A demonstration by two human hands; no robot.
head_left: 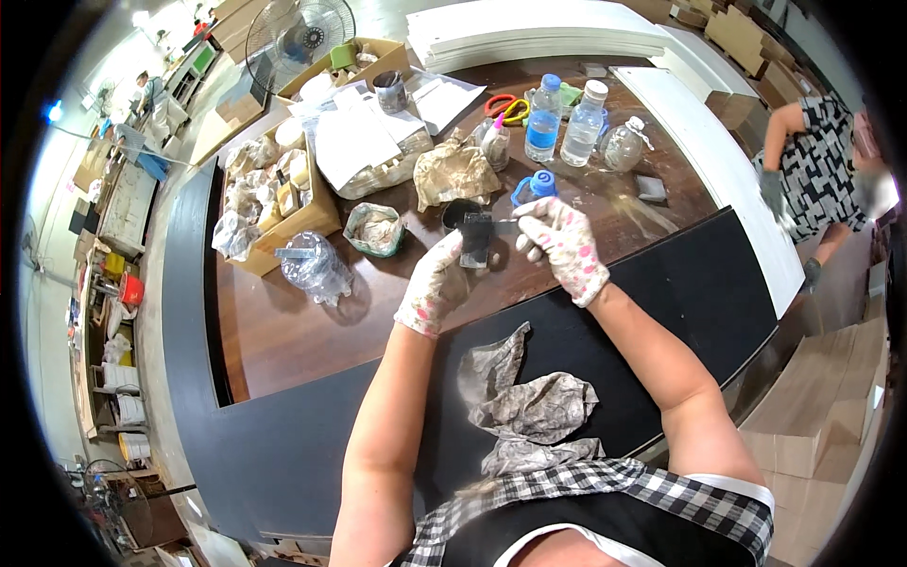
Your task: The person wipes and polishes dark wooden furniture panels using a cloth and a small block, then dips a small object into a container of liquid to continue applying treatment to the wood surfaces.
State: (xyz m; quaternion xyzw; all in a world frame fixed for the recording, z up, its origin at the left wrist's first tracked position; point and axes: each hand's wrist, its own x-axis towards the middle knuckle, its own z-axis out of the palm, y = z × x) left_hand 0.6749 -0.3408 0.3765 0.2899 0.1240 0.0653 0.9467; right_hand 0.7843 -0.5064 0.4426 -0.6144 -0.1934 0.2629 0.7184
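Both my hands wear white gloves with pink spots and meet over the middle of the brown tabletop. My left hand [436, 285] is closed on a small dark flat plate [475, 249], its surface smeared black. To the right of it, my right hand [565, 250] pinches a thin grey scraper blade [504, 227] that reaches over to the plate. Just behind the plate stands a dark round tin [459, 210], partly hidden. A crumpled, stained grey cloth [534, 406] lies on the black panel [661, 312] between my forearms.
Beyond my hands stand a blue-capped bottle [542, 123], a white-capped bottle [583, 128], a blue-lidded jug [537, 187] and red-and-yellow scissors [510, 109]. To the left are a carton of wrapped bits [307, 203] and a green-rimmed tub [374, 230]. Another person [817, 161] stands at right.
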